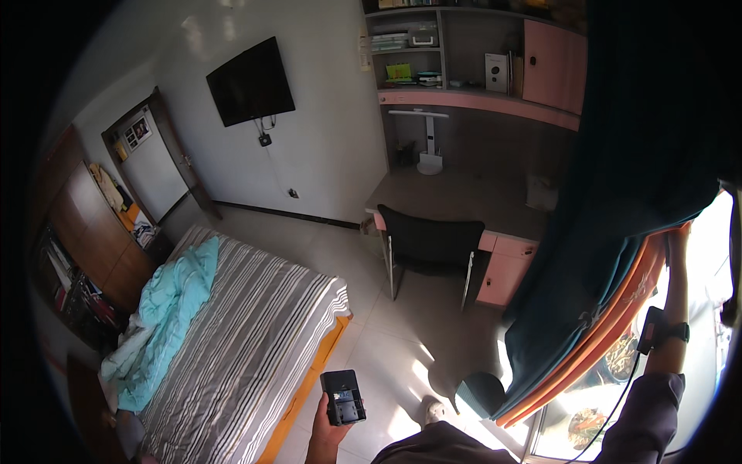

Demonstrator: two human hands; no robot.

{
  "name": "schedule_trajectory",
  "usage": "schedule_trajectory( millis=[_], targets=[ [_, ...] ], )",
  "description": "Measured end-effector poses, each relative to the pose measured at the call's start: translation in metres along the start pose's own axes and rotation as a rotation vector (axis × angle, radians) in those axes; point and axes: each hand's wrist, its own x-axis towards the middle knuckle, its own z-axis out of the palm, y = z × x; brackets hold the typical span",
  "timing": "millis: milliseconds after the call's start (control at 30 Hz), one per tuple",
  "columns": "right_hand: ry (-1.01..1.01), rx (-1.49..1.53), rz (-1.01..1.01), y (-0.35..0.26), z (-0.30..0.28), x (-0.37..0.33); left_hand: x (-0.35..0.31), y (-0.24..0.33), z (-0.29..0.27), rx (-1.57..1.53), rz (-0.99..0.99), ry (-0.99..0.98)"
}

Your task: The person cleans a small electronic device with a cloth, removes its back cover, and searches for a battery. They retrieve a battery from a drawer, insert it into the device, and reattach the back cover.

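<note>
In my left hand (325,433) is a small black box-shaped device (344,397), held at the lower middle beside the bed. Its upward face shows a recessed compartment; I cannot make out its exact kind. My right arm stretches up along the bright window at the right. At its end my right hand (678,238) is at the edge of the curtain (618,332), where the teal cloth and orange lining draw together. Folds and glare hide most of its fingers. A black device (654,331) is strapped at that wrist, and a cable (622,414) runs down from it.
A bed (255,325) with a striped cover and a turquoise quilt (174,309) fills the left. A black chair (431,240) stands at the desk (456,197) ahead. Potted plants (585,425) are by the window. Sunlight falls on the tiled floor (363,348).
</note>
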Motion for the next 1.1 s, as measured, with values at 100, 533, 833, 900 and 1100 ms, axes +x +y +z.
schedule_trajectory(
  millis=[100, 533, 833, 900, 1100],
  targets=[
    [0.071, 0.033, 0.123, 0.028, 0.04, 0.06, 0.073, 0.015, 0.033, -0.031, 0.003, -0.052],
    [0.241, -0.397, 0.09, 0.103, 0.047, 0.062, 0.354, 0.091, 0.111, 0.042, -0.233, -0.123],
    [0.278, -0.655, -0.324, 0.008, 0.283, -0.182, 0.55, 0.183, 0.226, 0.249, -0.358, -0.412],
    [0.022, -0.507, -0.208, -0.016, 0.363, -0.157, 0.58, 0.188, 0.249, 0.273, -0.383, -0.484],
    [-0.295, -0.44, -0.531, -0.06, 0.556, -0.002, 0.638, 0.179, 0.291, 0.106, -0.443, -0.645]
  ],
)
